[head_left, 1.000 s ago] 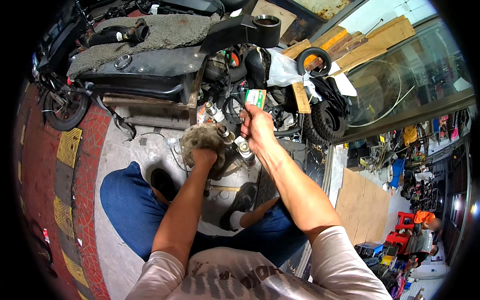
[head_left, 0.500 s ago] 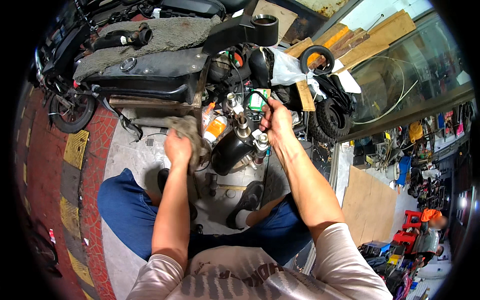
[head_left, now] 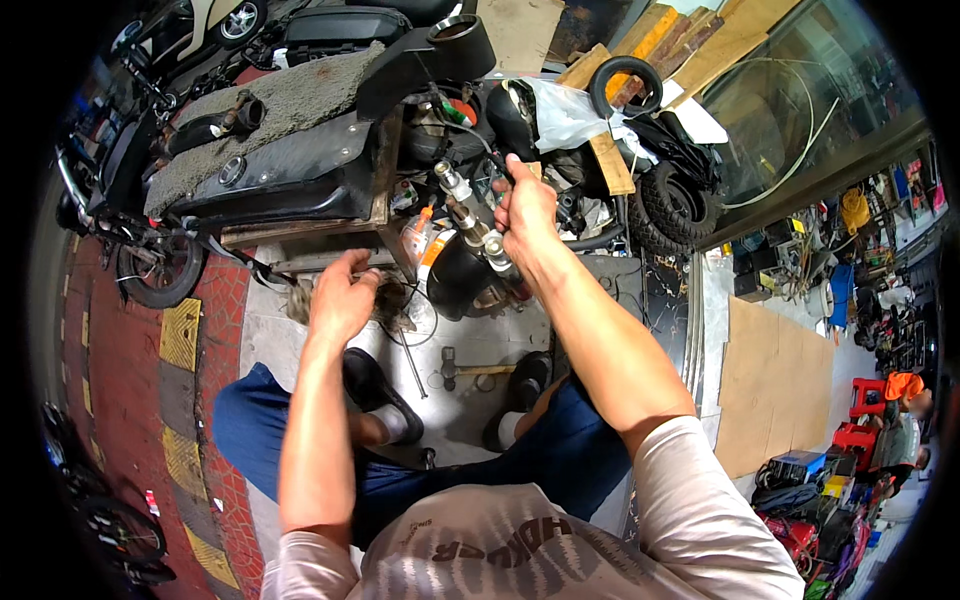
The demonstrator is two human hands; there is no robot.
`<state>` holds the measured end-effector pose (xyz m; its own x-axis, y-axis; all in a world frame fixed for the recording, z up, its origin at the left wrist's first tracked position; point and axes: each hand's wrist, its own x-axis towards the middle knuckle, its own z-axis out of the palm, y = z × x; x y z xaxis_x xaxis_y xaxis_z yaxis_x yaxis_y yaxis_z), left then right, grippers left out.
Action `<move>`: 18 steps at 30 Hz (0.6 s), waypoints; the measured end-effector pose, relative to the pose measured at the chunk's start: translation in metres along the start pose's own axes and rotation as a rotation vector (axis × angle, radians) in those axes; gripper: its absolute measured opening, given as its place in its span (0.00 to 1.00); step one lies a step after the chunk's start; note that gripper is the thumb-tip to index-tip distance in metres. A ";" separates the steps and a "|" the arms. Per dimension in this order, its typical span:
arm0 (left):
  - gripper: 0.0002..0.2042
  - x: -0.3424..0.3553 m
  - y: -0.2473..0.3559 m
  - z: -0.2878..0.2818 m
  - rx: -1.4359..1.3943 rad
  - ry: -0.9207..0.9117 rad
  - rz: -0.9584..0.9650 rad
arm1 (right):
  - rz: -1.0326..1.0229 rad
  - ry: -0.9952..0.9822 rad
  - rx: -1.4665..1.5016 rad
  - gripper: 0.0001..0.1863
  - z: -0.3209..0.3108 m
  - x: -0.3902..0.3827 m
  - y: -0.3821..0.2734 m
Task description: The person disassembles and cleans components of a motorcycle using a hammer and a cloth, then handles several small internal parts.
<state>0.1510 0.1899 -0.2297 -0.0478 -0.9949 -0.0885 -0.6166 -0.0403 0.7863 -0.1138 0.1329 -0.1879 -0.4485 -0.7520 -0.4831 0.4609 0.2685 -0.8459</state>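
My left hand (head_left: pixel 345 297) is open, fingers extended, just above a brownish rag (head_left: pixel 299 300) on the floor. My right hand (head_left: pixel 528 208) is closed around a dark cable beside a metal front fork assembly; the gripped part is mostly hidden by the fingers. The fork's silver tubes (head_left: pixel 453 182) point upward, and its black curved mudguard (head_left: pixel 462 280) sits below them. An orange-and-white bottle (head_left: pixel 433 256) stands left of the fork. A hammer (head_left: pixel 450 370) and a thin metal rod (head_left: pixel 413 364) lie on the floor between my feet.
A wooden bench (head_left: pixel 384 195) at the left bears a black panel (head_left: pixel 290 180) and grey matting. Stacked small tyres (head_left: pixel 677 205), a white plastic bag (head_left: pixel 570 125) and timber planks (head_left: pixel 640 45) crowd the far right. Cardboard (head_left: pixel 775 385) lies to the right.
My left hand has let go of the rag, which now lies on the floor. My right hand and the fork have shifted slightly, and the view has swung.
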 end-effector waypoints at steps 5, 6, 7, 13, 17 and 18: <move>0.16 0.001 0.059 -0.037 0.307 -0.166 0.315 | -0.016 -0.074 0.114 0.18 -0.011 0.012 -0.001; 0.14 0.005 0.062 -0.038 0.323 -0.243 0.262 | 0.028 -0.105 0.121 0.18 -0.014 0.017 -0.006; 0.14 0.008 0.053 -0.032 0.300 -0.304 0.183 | 0.036 -0.086 0.129 0.18 -0.020 0.018 -0.005; 0.15 -0.002 0.034 0.008 0.516 -0.497 0.181 | 0.052 -0.002 0.261 0.18 -0.041 0.034 -0.008; 0.16 0.003 0.023 0.007 0.516 -0.360 0.258 | -0.001 0.020 0.212 0.19 -0.020 0.027 0.002; 0.16 0.004 0.032 0.005 0.519 -0.334 0.238 | -0.010 -0.021 0.182 0.18 -0.010 0.021 0.005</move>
<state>0.1273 0.1851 -0.2075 -0.4189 -0.8859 -0.1992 -0.8539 0.3097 0.4183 -0.1282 0.1245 -0.2048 -0.4387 -0.7668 -0.4686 0.5883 0.1491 -0.7948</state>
